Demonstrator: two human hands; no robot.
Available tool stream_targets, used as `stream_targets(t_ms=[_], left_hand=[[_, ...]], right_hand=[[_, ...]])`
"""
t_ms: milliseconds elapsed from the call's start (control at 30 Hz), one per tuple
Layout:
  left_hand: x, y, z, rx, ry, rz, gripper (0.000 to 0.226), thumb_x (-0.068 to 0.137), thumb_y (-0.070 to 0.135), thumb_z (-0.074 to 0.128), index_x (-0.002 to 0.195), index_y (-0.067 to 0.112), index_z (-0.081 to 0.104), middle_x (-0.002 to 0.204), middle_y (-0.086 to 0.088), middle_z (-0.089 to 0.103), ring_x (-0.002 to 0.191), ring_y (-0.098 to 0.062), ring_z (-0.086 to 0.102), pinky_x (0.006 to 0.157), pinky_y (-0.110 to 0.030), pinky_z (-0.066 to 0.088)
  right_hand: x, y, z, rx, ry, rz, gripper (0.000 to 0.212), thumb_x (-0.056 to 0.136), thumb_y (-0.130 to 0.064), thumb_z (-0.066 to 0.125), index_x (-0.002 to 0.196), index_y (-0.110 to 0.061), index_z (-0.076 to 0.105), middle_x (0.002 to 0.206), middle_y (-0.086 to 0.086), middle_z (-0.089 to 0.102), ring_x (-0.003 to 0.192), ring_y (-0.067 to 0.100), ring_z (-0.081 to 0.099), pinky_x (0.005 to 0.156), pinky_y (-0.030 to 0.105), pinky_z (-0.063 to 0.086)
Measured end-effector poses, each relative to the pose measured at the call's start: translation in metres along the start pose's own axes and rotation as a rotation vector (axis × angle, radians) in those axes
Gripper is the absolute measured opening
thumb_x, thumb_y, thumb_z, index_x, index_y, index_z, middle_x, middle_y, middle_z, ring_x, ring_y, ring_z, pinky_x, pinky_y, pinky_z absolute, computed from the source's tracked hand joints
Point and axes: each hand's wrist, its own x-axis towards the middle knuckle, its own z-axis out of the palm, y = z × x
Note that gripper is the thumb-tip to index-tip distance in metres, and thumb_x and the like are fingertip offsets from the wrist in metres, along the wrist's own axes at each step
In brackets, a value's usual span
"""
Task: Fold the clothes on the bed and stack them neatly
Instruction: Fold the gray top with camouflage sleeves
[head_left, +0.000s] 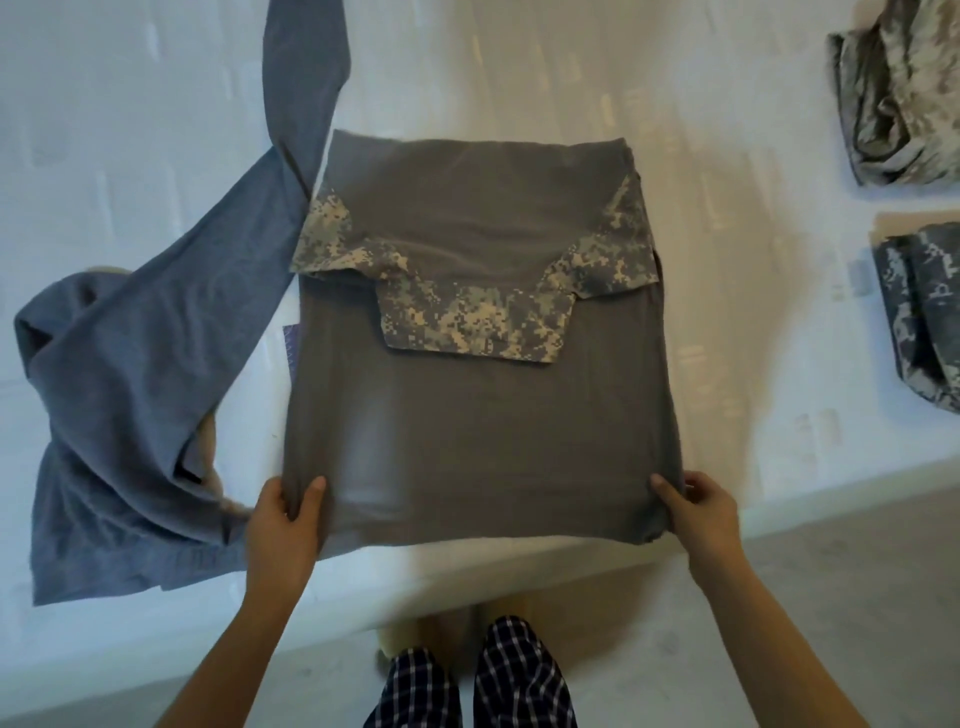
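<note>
Gripping the grey shirt (478, 415) at both near corners: pinching the near-left corner with the left hand (283, 519), thumb on top and fingers curled under, and pinching the near-right corner likewise with the right hand (698, 512). Lying flat at the near edge of the bed (727, 260), with the hem just overhanging that edge and the camouflage sleeves (472, 322) crossing over the chest panel.

Judging the hazards of the coming fold:
- Lifting one corner ahead of the other, and so skewing the crease.
- Raising the hem too briskly, and so sliding the loosely laid sleeves out of place.
- Pulling toward the body, and so dragging the shirt off the near edge.

Counting:
- One shirt in hand, with two sleeves turned in.
- One blue-grey long-sleeved top (130, 415), sprawling unfolded toward the left edge, just beside the shirt.
- Two folded pieces at the right edge, lying apart and not yet stacked: the far camouflage garment (904, 93) and the near camouflage garment (924, 312).
</note>
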Motion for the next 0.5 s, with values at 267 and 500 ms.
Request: stream_targets(t_ms=[267, 500], left_hand=[[-0.055, -0.05, -0.002, 0.069, -0.271, -0.26, 0.03, 0.087, 0.026, 0.066, 0.08, -0.003, 0.062, 0.078, -0.021, 0.065, 0.081, -0.038, 0.061, 0.07, -0.041, 0.045], [-0.028, 0.033, -0.067, -0.818, -0.454, -0.417, 0.027, 0.091, 0.018, 0.051, 0.082, 0.012, 0.076, 0.079, -0.001, 0.075, 0.076, -0.009, 0.072, 0.06, -0.025, 0.059]], right_hand=[[-0.018, 0.042, -0.033, -0.157, -0.115, 0.181, 0.033, 0.093, -0.022, 0.057, 0.095, 0.012, 0.06, 0.096, 0.027, 0.063, 0.085, 0.039, 0.057, 0.073, 0.045, 0.044], [-0.01, -0.047, -0.075, 0.61, -0.438, 0.269, 0.042, 0.09, -0.021, 0.047, 0.06, -0.015, 0.075, 0.064, 0.002, 0.07, 0.057, 0.011, 0.068, 0.048, 0.017, 0.052]])
